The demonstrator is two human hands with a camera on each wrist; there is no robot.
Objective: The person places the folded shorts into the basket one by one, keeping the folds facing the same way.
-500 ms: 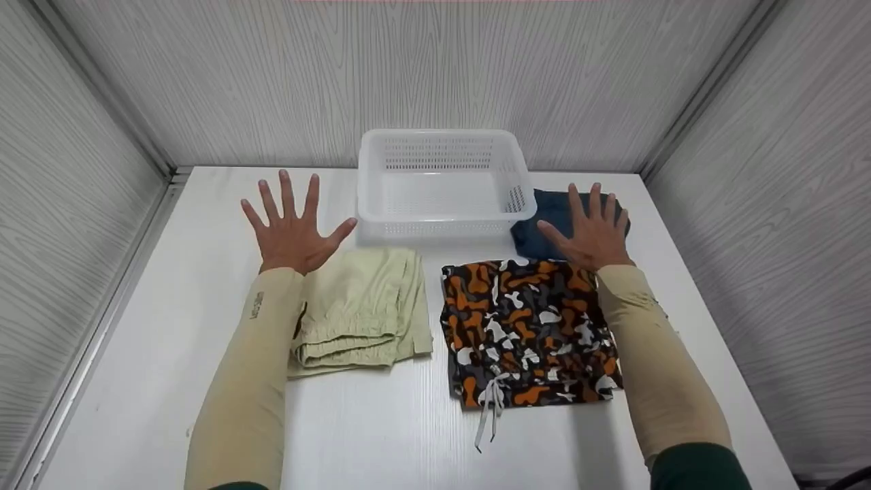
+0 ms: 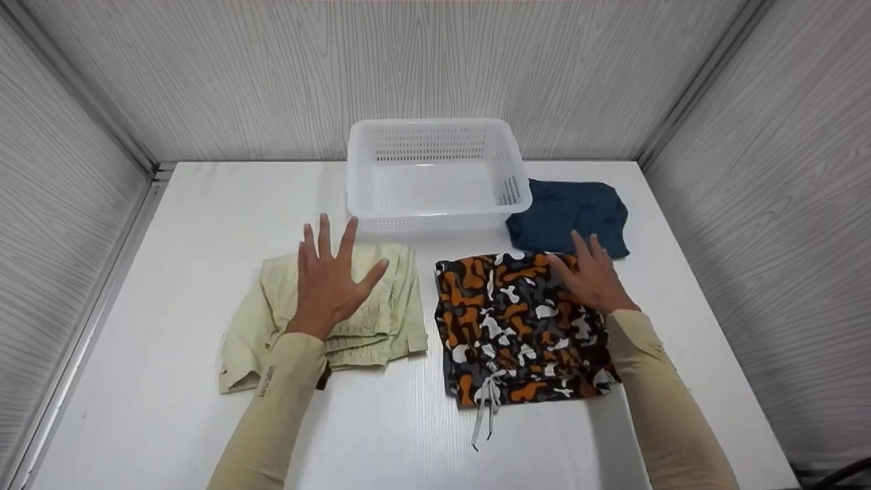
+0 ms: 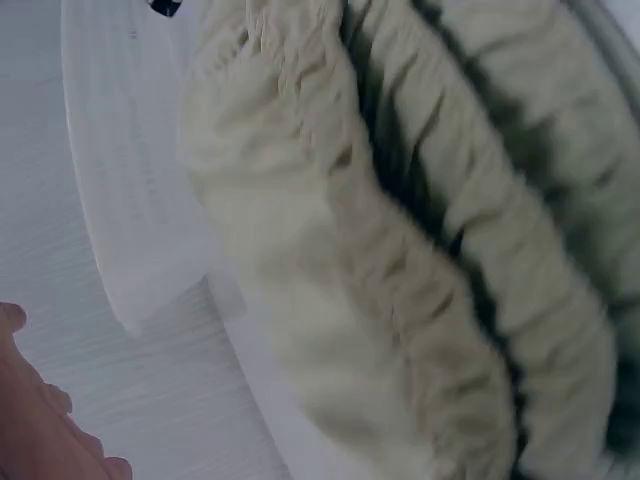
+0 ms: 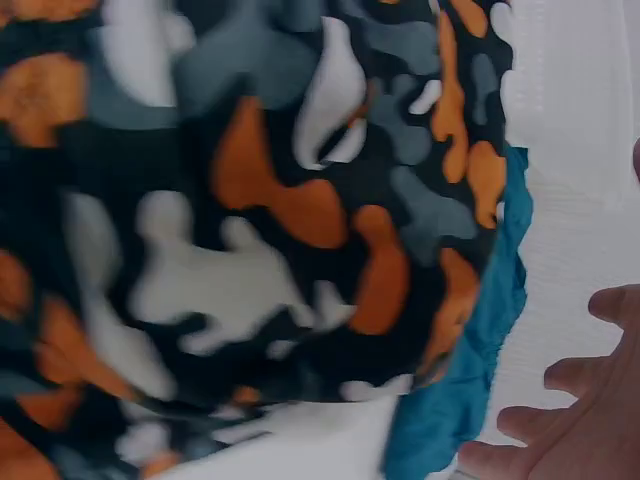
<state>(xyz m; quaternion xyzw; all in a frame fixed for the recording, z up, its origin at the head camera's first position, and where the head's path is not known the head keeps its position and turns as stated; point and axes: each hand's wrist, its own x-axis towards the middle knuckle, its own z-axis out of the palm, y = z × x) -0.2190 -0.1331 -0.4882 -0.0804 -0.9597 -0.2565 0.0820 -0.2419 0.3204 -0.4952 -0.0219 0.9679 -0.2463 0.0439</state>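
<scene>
My left hand (image 2: 331, 282), fingers spread and holding nothing, is over the pale green folded garment (image 2: 371, 344) with a gathered elastic waist. In the left wrist view its gathered waistband (image 3: 400, 290) fills much of the picture. My right hand (image 2: 590, 275), also with straight fingers and nothing in it, is over the upper right part of a folded camouflage-print garment (image 2: 514, 327) in orange, black, grey and white. A pale drawstring (image 2: 488, 401) hangs from that garment's near edge. Behind it lies a folded dark blue cloth (image 2: 578, 211), close to my right fingertips.
A white perforated plastic basket (image 2: 435, 187) stands at the back middle, with the blue cloth against its right side. All of this lies on a white table (image 2: 395, 442), enclosed by grey wood-grain panels (image 2: 435, 61) at the back and both sides.
Both hands have drawn back toward me, the left also moving right over the pale green garment. More of that garment's left part and of the blue cloth now shows.
</scene>
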